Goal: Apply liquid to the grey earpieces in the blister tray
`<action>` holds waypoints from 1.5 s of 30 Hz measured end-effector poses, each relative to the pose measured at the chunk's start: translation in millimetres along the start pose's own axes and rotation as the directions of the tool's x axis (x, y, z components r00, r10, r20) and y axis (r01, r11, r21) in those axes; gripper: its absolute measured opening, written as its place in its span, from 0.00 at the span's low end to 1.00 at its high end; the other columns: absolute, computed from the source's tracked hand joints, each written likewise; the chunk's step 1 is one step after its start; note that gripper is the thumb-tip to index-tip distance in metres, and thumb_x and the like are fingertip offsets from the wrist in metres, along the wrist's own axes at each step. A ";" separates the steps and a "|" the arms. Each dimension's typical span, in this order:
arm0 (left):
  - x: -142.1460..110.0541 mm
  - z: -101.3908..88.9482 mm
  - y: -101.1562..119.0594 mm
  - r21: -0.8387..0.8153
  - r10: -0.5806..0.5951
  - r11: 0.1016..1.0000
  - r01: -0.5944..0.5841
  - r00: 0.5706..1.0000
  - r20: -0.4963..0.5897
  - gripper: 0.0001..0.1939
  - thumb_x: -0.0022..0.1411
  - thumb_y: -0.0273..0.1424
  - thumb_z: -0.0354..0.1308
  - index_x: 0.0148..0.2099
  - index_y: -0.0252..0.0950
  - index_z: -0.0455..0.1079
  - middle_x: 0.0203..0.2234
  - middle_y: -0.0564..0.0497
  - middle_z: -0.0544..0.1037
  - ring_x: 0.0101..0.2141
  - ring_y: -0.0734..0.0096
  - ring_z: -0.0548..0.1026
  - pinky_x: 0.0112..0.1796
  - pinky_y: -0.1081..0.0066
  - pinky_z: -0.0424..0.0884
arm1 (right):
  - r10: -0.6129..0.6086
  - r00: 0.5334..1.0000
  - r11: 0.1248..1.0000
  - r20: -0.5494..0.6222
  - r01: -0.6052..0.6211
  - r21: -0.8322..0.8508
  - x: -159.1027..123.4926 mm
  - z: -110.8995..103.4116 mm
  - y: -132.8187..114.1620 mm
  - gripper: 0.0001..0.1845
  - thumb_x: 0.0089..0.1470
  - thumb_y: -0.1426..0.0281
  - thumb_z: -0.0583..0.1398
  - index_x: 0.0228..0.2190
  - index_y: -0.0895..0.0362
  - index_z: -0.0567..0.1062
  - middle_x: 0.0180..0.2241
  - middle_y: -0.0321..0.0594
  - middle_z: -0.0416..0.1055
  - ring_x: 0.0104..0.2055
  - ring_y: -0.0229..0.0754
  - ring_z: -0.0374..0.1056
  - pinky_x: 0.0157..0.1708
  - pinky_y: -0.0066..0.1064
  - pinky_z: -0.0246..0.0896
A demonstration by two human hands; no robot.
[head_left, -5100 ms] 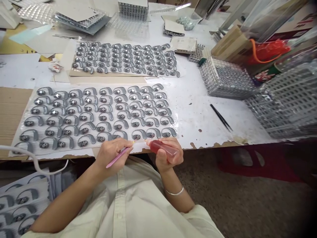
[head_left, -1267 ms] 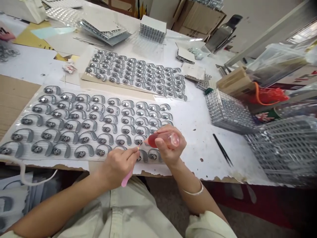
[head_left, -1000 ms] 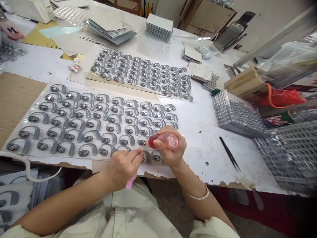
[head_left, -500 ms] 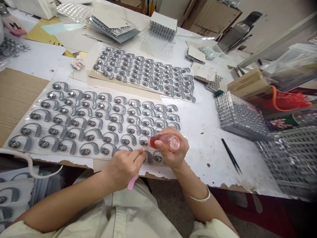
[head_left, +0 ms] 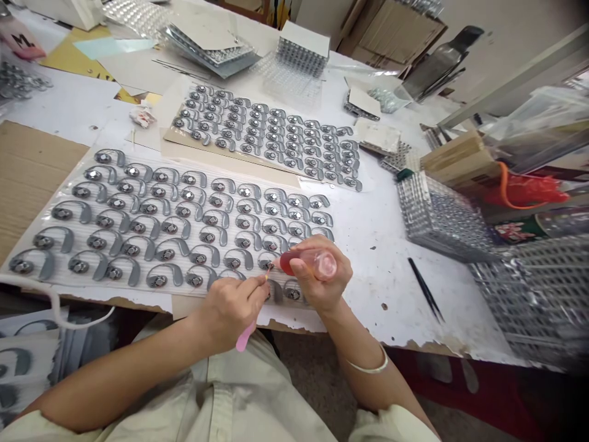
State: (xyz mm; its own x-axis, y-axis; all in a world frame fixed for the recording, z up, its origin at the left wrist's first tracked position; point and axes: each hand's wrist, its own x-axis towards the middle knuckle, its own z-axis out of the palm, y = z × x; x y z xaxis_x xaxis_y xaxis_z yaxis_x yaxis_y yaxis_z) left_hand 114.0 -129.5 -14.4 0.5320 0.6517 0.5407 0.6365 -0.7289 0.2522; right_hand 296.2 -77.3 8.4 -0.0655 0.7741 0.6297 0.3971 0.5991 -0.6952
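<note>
Both hands shifted in from the near edge of the sheet since 5.1 s ago; now worked over its second row from the front. Left hand [head_left: 234,310]: fingers closed around a pink-handled tool [head_left: 244,337], its thin yellow-banded tip brought to a hook-shaped piece [head_left: 267,264]. Contact between tip and piece can't be confirmed.

Right hand [head_left: 332,276]: fingers wrapped around a red bottle [head_left: 306,262], nozzle end pointed left, just beside the same piece. Bottle's base is now turned more toward the camera; it was held more side-on at 5.1 s. Since 0.5 s ago, hands barely moved, view shifted slightly.

Near sheet [head_left: 151,248] is laid flat on the surface [head_left: 368,270], filled with rows of grey pieces; its front right part is partly covered by the right hand and bottle. Far sheet [head_left: 221,149], also filled, is set just beyond it. Black tweezers [head_left: 426,290] are left on the surface, right of the near sheet, untouched. Clear plastic trays [head_left: 442,215] are stacked beyond the tweezers. Crumpled tissue [head_left: 142,115] is seen left of the far sheet.
</note>
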 end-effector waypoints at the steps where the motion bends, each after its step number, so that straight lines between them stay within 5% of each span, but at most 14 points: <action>1: -0.2 0.1 0.0 -0.005 -0.001 1.000 0.001 1.000 0.002 0.09 0.59 0.21 0.49 0.40 0.31 0.68 0.33 0.45 0.78 0.22 0.73 0.73 0.21 0.71 0.66 | 0.001 1.000 1.000 -0.002 -0.001 0.001 -0.3 -0.1 0.7 0.08 0.48 0.66 0.65 0.31 0.54 0.72 0.24 0.36 0.72 0.25 0.38 0.66 0.24 0.32 0.63; 27: 0.9 0.0 0.5 -0.030 -0.018 0.999 0.018 1.000 -0.009 0.10 0.59 0.19 0.51 0.41 0.31 0.69 0.36 0.46 0.79 0.25 0.72 0.77 0.23 0.72 0.69 | -0.021 1.000 1.000 -0.011 0.021 0.007 2.3 -2.0 0.6 0.08 0.47 0.71 0.64 0.31 0.55 0.71 0.24 0.35 0.68 0.23 0.36 0.64 0.23 0.31 0.62; 32: 1.9 0.1 -0.6 -0.050 -0.048 0.998 0.046 0.998 -0.040 0.10 0.59 0.18 0.50 0.41 0.32 0.69 0.32 0.46 0.79 0.26 0.72 0.77 0.24 0.74 0.70 | 0.057 0.978 0.998 -0.198 -0.051 0.036 -3.9 -14.0 -13.6 0.09 0.48 0.63 0.64 0.31 0.55 0.73 0.26 0.37 0.70 0.25 0.38 0.66 0.22 0.31 0.61; 36: 0.3 1.4 -2.4 -0.085 -0.052 0.995 0.048 0.998 -0.044 0.11 0.59 0.19 0.49 0.41 0.33 0.69 0.29 0.47 0.78 0.26 0.73 0.77 0.26 0.75 0.72 | 0.190 0.874 0.982 -0.448 -0.172 0.081 -30.0 -15.2 -25.2 0.17 0.49 0.59 0.63 0.39 0.56 0.72 0.31 0.41 0.70 0.31 0.41 0.69 0.29 0.36 0.68; 39: -0.2 2.5 -3.2 -0.083 -0.051 0.995 0.047 0.997 -0.050 0.10 0.60 0.19 0.49 0.40 0.33 0.69 0.28 0.48 0.78 0.26 0.73 0.76 0.26 0.76 0.72 | 0.231 0.856 0.970 -0.463 -0.238 0.042 -50.8 -7.7 -22.1 0.17 0.48 0.62 0.64 0.40 0.57 0.72 0.34 0.42 0.71 0.35 0.43 0.70 0.35 0.39 0.69; 45: 1.6 1.7 -3.2 -0.079 -0.042 0.996 0.036 0.997 -0.072 0.09 0.60 0.18 0.51 0.39 0.34 0.69 0.29 0.49 0.79 0.27 0.73 0.77 0.27 0.76 0.73 | 0.090 0.918 0.986 -0.387 -0.137 -0.096 -59.0 1.4 -12.9 0.12 0.48 0.69 0.64 0.36 0.56 0.73 0.32 0.39 0.72 0.34 0.42 0.69 0.34 0.38 0.68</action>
State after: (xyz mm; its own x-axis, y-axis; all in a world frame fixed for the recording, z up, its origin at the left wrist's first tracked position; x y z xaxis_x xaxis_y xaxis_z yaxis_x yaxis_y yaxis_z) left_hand 113.7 -125.8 -15.7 0.4633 0.6650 0.5858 0.6093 -0.7190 0.3343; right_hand 293.7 -130.3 -20.3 0.3295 0.6852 0.6495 0.4881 0.4652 -0.7385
